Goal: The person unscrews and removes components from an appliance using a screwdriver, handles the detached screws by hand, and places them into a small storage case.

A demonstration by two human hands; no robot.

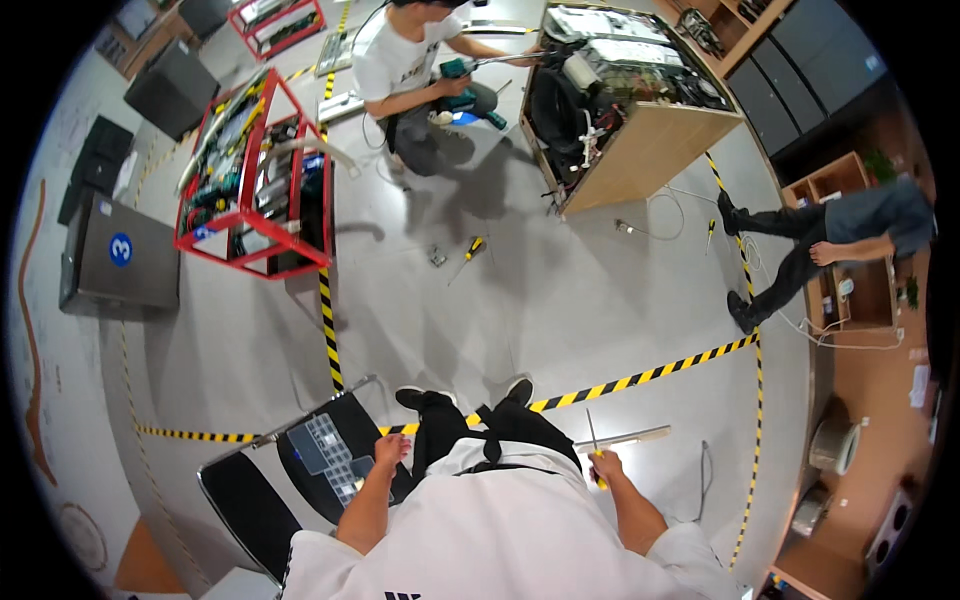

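Observation:
My right hand [606,467] is closed round the yellow handle of a screwdriver [591,430], its thin shaft pointing away from me. To the left, my left hand [391,450] hangs with curled fingers; whatever is in them, if anything, is too small to make out. Close beside that hand, a clear compartment box [322,447] with its lid raised lies on the black seat of a folding chair [252,505]. Its small contents cannot be told apart.
Ahead, a person [410,70] holding a green power drill [458,85] crouches by an opened wooden-sided appliance [640,150]. A red tool cart [250,215] stands left. Another screwdriver [475,247] lies on the floor. A second person's legs [790,240] are at right, near cables [790,310].

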